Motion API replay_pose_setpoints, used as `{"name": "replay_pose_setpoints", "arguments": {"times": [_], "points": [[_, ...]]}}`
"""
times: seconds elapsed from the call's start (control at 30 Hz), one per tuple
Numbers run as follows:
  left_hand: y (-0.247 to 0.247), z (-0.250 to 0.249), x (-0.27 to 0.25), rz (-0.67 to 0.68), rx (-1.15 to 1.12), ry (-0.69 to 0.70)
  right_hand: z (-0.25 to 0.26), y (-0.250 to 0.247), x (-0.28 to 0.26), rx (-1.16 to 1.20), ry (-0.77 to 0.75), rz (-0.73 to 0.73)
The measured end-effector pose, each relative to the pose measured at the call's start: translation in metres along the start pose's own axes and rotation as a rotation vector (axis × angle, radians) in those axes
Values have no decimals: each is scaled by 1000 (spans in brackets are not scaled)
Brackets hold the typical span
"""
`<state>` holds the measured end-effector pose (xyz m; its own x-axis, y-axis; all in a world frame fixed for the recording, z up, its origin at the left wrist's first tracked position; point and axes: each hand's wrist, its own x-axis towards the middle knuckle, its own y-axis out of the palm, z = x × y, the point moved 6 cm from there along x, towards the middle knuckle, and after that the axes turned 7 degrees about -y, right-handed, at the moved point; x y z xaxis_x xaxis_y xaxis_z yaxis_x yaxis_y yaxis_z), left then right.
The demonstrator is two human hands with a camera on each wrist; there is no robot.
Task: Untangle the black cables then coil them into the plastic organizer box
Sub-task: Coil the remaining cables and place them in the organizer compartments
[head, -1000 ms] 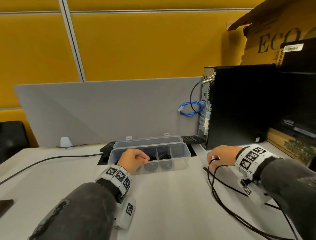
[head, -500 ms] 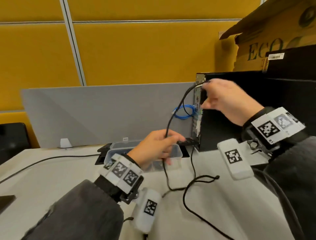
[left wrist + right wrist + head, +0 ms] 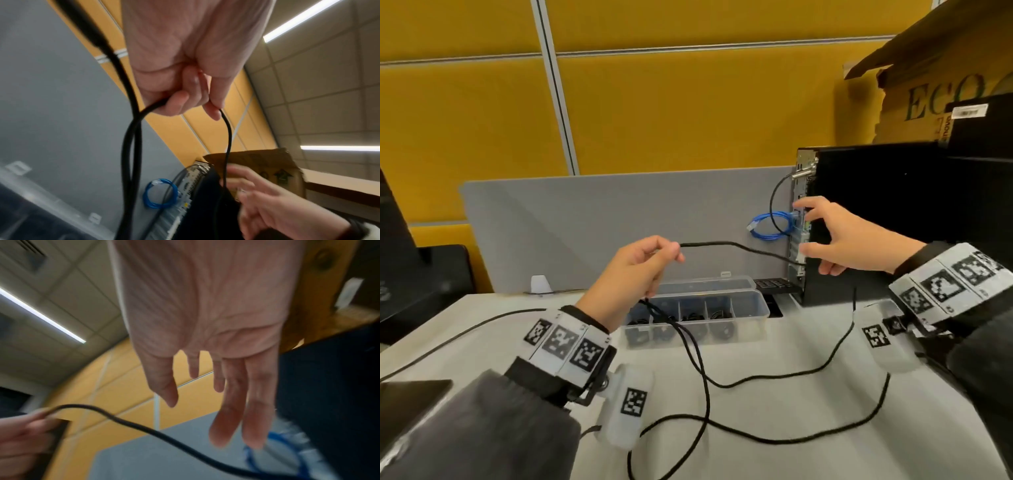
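Observation:
My left hand (image 3: pixel 664 251) is raised above the desk and grips a black cable (image 3: pixel 736 244). From that fist the cable spans right to just under my right hand (image 3: pixel 808 236), and its slack hangs down into loose loops on the white desk. My right hand is open with spread fingers, close to the back of the computer tower. In the right wrist view the cable (image 3: pixel 144 428) passes below the straight fingers (image 3: pixel 230 410) without touching them. The clear organizer box (image 3: pixel 751 322) stands behind my left hand, lid open, with black coils in several compartments.
A black computer tower (image 3: pixel 876 222) stands at the right with a blue cable coil (image 3: pixel 770 228) at its rear. A grey divider (image 3: pixel 585 222) backs the desk. Another black cable (image 3: pixel 465 332) runs off to the left. A cardboard box (image 3: pixel 928 85) sits above the tower.
My right hand has let go of the cable it held near the tower's top and dropped lower, now open. My left hand rose and shifted left, still holding the cable.

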<state>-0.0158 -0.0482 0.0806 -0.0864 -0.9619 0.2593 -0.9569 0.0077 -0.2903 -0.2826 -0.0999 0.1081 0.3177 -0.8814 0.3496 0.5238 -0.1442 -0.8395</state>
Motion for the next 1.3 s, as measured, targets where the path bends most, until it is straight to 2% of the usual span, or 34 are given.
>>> {"name": "replay_pose_setpoints", "arguments": {"times": [0.07, 0.13, 0.17, 0.2, 0.23, 0.33, 0.5, 0.6, 0.67, 0.7, 0.8, 0.87, 0.93, 1.03, 1.1, 1.13, 1.2, 1.27, 1.3], "points": [[18, -15, -3, 47, 36, 62, 46, 21, -6, 203, -137, 118], [30, -29, -5, 65, 48, 131, 76, 44, -15, 403, -143, 316], [32, -35, -6, 65, 70, 165, 85, 54, -19, 421, -153, 411], [32, -38, -6, 65, 107, 190, 87, 56, -20, 406, -168, 436], [29, -38, -6, 69, 155, 203, 84, 52, -17, 358, -179, 391], [10, -24, -4, 64, 340, 156, 59, 13, -6, 177, -157, 97], [-32, 6, 8, -45, 608, 54, 12, -47, -12, -65, -65, -307], [-52, 18, 12, -119, 584, 1, -18, -68, -22, -209, 40, -512], [-57, 23, 12, -125, 520, -20, -37, -68, -24, -315, 119, -536], [-58, 26, 13, -119, 483, -29, -46, -63, -23, -353, 169, -500], [-54, 31, 11, -89, 271, -77, -68, -38, -21, -428, 303, -275], [-48, 32, 8, -81, 100, -113, -65, -24, -20, -412, 271, -205], [-41, 29, 5, -90, -1, -123, -39, -8, -17, -223, 108, -254], [-32, 23, 5, -104, -73, -113, 16, 21, -24, 396, -158, -479], [-29, 22, 6, -135, -129, -119, 38, 41, -33, 740, -181, -579], [-29, 22, 6, -162, -153, -126, 47, 53, -34, 876, -145, -552], [-32, 25, 6, -225, -184, -137, 59, 84, -31, 1020, -73, -383], [-34, 29, 5, -276, -203, -144, 69, 111, -26, 956, -87, -151], [-35, 31, 5, -300, -213, -147, 74, 125, -24, 849, -147, -14]]}}
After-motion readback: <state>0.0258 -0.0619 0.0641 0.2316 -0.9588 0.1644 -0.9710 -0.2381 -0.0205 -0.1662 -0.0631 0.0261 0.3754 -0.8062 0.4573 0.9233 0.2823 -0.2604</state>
